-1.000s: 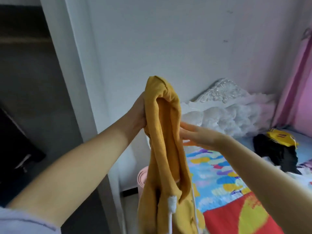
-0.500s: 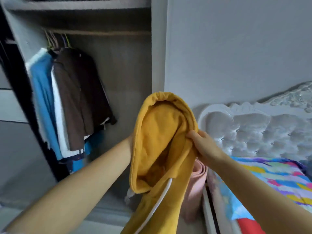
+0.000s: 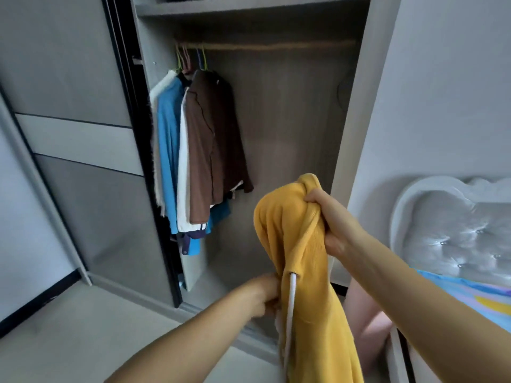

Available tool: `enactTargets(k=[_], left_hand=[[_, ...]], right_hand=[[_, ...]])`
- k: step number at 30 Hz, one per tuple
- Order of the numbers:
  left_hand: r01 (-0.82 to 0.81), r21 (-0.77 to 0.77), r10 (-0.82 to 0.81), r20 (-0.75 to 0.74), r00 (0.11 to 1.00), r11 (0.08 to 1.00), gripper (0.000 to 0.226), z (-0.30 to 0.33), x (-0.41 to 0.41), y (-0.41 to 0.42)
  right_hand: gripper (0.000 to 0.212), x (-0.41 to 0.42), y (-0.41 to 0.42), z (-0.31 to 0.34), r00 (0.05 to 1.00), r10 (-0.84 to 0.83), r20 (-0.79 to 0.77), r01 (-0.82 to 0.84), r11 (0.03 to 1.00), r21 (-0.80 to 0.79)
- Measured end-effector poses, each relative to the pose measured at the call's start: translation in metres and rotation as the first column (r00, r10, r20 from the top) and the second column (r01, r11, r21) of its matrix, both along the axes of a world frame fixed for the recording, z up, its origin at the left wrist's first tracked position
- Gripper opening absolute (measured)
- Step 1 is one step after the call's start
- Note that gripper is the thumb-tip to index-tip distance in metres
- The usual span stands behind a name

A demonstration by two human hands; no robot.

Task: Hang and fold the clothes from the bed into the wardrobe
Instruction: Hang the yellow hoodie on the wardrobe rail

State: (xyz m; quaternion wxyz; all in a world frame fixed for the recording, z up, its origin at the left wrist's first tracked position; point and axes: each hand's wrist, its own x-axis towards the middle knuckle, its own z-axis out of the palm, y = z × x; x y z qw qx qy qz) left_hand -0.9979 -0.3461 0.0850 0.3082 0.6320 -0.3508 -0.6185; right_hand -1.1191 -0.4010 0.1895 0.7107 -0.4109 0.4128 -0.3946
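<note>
The right hand (image 3: 333,219) is gripping the bunched top of a mustard-yellow knitted hooded sweater (image 3: 301,261), fingers curled tightly round the fabric of its hood. The sweater is hanging down from that grip in front of the open grey wardrobe (image 3: 276,134), clear of the bed, with its lower part running out of the bottom of the view. A white drawstring cord (image 3: 290,308) is dangling from a small opening in the hood edge. The left hand (image 3: 266,295) is pinching the sweater lower down, just beside the cord, with its fingers partly hidden behind the fabric.

Inside the wardrobe, a brown jacket (image 3: 213,145), a blue garment (image 3: 168,150) and a white garment (image 3: 183,167) are hanging together at the left end of the wooden rail (image 3: 276,46), touching one another. The right part of the rail is bare. The grey sliding door (image 3: 69,134) is standing to the left. At the right edge, a white tufted headboard (image 3: 453,222) is rising above the colourful patterned bedsheet (image 3: 475,297) on the bed.
</note>
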Motion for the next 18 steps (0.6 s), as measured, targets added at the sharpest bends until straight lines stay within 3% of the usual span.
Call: enactTargets(k=[3,6,9,11,13,15,16,17,18], left_hand=[[-0.073,0.048,0.082,-0.25,0.965,0.996,0.019,0.017,0.041,-0.029],[-0.179,0.092,0.199,-0.316,0.928,0.98,0.012,0.046,0.101,-0.06],[-0.096,0.02,0.098,-0.296,0.95,0.995,0.01,0.071,0.148,-0.086],[0.064,-0.037,-0.072,-0.248,0.966,0.997,0.01,0.083,0.165,-0.101],[0.292,-0.042,-0.295,-0.093,0.951,0.956,0.008,0.087,0.174,-0.109],[0.498,-0.012,-0.477,0.266,0.838,0.867,0.01,0.08,0.178,-0.118],[0.551,-0.009,-0.484,0.466,0.741,0.834,0.015,0.076,0.18,-0.125],[0.541,-0.059,-0.413,0.579,0.703,0.839,0.02,0.074,0.181,-0.133],[0.492,-0.154,-0.31,0.608,0.73,0.857,0.026,0.078,0.183,-0.143]], right_hand=[[0.047,0.019,-0.018,0.022,0.991,-0.036,-0.127,0.022,0.994,-0.108],[0.034,0.029,-0.039,0.04,0.928,-0.163,-0.335,0.103,0.976,-0.191],[0.035,0.04,-0.056,0.036,0.814,-0.266,-0.517,0.167,0.959,-0.23],[0.034,0.052,-0.061,0.034,0.771,-0.315,-0.554,0.207,0.946,-0.25],[0.032,0.064,-0.067,0.036,0.759,-0.374,-0.533,0.256,0.924,-0.284],[0.029,0.075,-0.077,0.04,0.736,-0.416,-0.534,0.272,0.904,-0.329],[0.028,0.08,-0.083,0.04,0.721,-0.426,-0.547,0.264,0.898,-0.352],[0.027,0.084,-0.09,0.04,0.705,-0.431,-0.563,0.249,0.894,-0.373],[0.027,0.087,-0.097,0.039,0.688,-0.433,-0.582,0.234,0.892,-0.386]])
